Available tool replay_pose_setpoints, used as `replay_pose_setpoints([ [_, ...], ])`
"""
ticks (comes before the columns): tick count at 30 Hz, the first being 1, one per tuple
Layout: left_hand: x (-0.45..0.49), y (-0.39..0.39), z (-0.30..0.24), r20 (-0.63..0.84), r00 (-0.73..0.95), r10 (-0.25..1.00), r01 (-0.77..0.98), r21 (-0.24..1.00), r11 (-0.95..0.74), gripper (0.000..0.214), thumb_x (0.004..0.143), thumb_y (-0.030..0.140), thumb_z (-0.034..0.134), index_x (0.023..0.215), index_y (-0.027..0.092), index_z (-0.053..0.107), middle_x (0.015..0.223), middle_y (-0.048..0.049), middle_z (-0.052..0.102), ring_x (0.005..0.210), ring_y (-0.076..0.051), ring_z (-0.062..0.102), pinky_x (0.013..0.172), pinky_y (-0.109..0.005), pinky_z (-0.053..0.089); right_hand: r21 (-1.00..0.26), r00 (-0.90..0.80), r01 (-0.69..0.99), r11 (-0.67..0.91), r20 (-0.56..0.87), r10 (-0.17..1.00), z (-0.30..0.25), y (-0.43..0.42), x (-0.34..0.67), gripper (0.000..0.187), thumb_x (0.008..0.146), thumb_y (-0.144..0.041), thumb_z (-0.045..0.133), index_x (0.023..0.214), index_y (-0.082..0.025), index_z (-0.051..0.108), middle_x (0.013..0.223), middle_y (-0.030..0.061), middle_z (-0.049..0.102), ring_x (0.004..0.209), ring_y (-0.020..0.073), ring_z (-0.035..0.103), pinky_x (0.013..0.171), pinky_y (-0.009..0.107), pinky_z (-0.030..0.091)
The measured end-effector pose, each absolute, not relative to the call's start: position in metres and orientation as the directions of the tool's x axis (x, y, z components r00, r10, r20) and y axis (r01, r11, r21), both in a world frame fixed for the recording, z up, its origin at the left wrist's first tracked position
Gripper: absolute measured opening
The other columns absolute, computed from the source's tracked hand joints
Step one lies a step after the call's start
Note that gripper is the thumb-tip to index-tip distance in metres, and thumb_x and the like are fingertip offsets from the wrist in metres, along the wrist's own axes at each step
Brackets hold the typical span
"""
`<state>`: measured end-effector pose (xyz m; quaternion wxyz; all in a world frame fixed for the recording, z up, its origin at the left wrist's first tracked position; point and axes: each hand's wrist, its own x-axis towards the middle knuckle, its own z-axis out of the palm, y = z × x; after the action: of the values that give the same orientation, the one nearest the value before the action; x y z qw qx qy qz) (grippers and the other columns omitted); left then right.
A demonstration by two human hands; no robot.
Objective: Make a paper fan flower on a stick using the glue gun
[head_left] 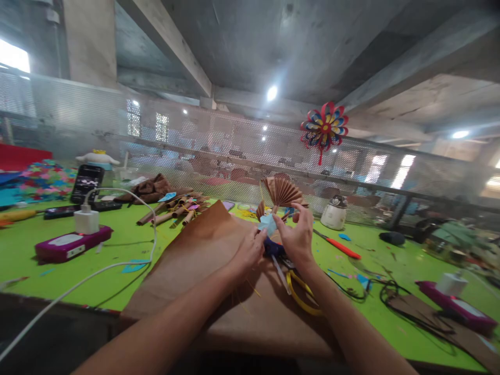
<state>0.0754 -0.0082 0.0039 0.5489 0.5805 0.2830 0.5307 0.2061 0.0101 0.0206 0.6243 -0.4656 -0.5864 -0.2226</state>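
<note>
My two hands meet above a large sheet of brown paper on the green table. My left hand pinches a small light-blue paper piece from the left. My right hand is closed round the base of a brown pleated paper fan that stands upright, and its fingers also touch the blue piece. Under my hands lie yellow-handled scissors and something dark blue.
A purple box with a white charger and its cable sits at the left, behind it a phone and rolled brown paper tubes. An orange-handled tool, a white jar and black cables lie right. A mesh fence with a coloured pinwheel stands behind.
</note>
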Motion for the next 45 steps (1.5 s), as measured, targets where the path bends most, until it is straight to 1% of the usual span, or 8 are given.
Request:
replay_pose_setpoints([
  [6, 0.073, -0.013, 0.007, 0.329, 0.27, 0.905, -0.184, 0.94, -0.287, 0.026, 0.081, 0.045, 0.046, 0.084, 0.019, 0.045, 0.052, 0.0068, 0.035, 0.044, -0.009, 0.028, 0.045, -0.023, 0.022, -0.146, 0.041, 0.912, 0.383, 0.963, 0.267, 0.017, 0.003, 0.2, 0.059, 0.077, -0.046, 0.06, 0.125, -0.017, 0.045, 0.092, 0.0084, 0.05, 0.088, 0.0258, 0.042, 0.082, 0.045, 0.037],
  [16, 0.071, -0.014, 0.009, 0.336, 0.276, 0.901, -0.232, 0.932, -0.277, 0.023, 0.08, 0.043, 0.05, 0.077, 0.022, 0.042, 0.053, 0.0047, 0.037, 0.045, -0.01, 0.03, 0.045, -0.024, 0.022, -0.198, 0.099, 0.867, 0.457, 0.968, 0.232, 0.018, 0.001, 0.201, 0.058, 0.081, -0.044, 0.057, 0.13, -0.017, 0.04, 0.092, 0.0076, 0.049, 0.086, 0.0239, 0.043, 0.084, 0.044, 0.037],
  [24, 0.072, -0.01, 0.003, 0.365, 0.308, 0.879, -0.3, 0.914, -0.274, 0.027, 0.078, 0.046, 0.055, 0.076, 0.021, 0.044, 0.054, 0.0044, 0.038, 0.046, -0.01, 0.03, 0.045, -0.025, 0.023, -0.196, 0.103, 0.907, 0.372, 0.962, 0.254, 0.017, 0.005, 0.204, 0.058, 0.081, -0.045, 0.056, 0.13, -0.017, 0.042, 0.092, 0.0087, 0.05, 0.089, 0.0259, 0.043, 0.084, 0.046, 0.036],
  [30, 0.073, -0.001, -0.005, 0.339, 0.34, 0.877, -0.296, 0.924, -0.242, 0.032, 0.08, 0.051, 0.05, 0.077, 0.021, 0.041, 0.054, 0.006, 0.036, 0.044, -0.008, 0.029, 0.043, -0.023, 0.023, -0.14, 0.033, 0.899, 0.416, 0.967, 0.254, 0.015, 0.001, 0.201, 0.06, 0.08, -0.042, 0.057, 0.133, -0.021, 0.039, 0.112, 0.0127, 0.049, 0.104, 0.0286, 0.042, 0.088, 0.048, 0.034],
  [35, 0.071, 0.004, -0.006, 0.314, 0.392, 0.865, -0.368, 0.915, -0.166, 0.032, 0.08, 0.051, 0.051, 0.08, 0.021, 0.038, 0.056, 0.0078, 0.034, 0.046, -0.007, 0.029, 0.043, -0.02, 0.022, -0.169, 0.066, 0.887, 0.43, 0.968, 0.243, 0.014, -0.001, 0.2, 0.054, 0.081, -0.036, 0.056, 0.131, -0.021, 0.041, 0.119, 0.0137, 0.048, 0.11, 0.029, 0.041, 0.092, 0.051, 0.033],
  [38, 0.07, 0.003, -0.003, 0.264, 0.374, 0.889, -0.382, 0.918, -0.112, 0.028, 0.08, 0.047, 0.052, 0.08, 0.022, 0.039, 0.054, 0.0081, 0.033, 0.045, -0.007, 0.029, 0.043, -0.02, 0.02, -0.246, 0.152, 0.83, 0.5, 0.963, 0.222, 0.016, -0.002, 0.204, 0.045, 0.082, -0.032, 0.054, 0.125, -0.019, 0.046, 0.116, 0.0129, 0.052, 0.108, 0.0269, 0.045, 0.091, 0.048, 0.036],
  [40, 0.069, 0.003, -0.001, 0.214, 0.356, 0.91, -0.385, 0.921, -0.066, 0.025, 0.08, 0.043, 0.052, 0.079, 0.022, 0.039, 0.053, 0.008, 0.035, 0.043, -0.007, 0.03, 0.042, -0.02, 0.018, -0.375, 0.268, 0.751, 0.543, 0.925, 0.268, 0.016, -0.001, 0.208, 0.039, 0.082, -0.034, 0.053, 0.117, -0.017, 0.051, 0.108, 0.0124, 0.056, 0.099, 0.0252, 0.051, 0.082, 0.043, 0.043],
  [45, 0.068, 0.002, 0.001, 0.16, 0.372, 0.914, -0.388, 0.922, -0.003, 0.026, 0.077, 0.042, 0.05, 0.072, 0.021, 0.036, 0.051, 0.0078, 0.036, 0.04, -0.006, 0.03, 0.041, -0.02, 0.018, -0.715, 0.406, 0.409, 0.568, 0.699, 0.588, 0.006, 0.009, 0.216, 0.032, 0.078, -0.045, 0.056, 0.088, -0.015, 0.063, 0.08, 0.0074, 0.063, 0.07, 0.0188, 0.058, 0.061, 0.032, 0.048],
])
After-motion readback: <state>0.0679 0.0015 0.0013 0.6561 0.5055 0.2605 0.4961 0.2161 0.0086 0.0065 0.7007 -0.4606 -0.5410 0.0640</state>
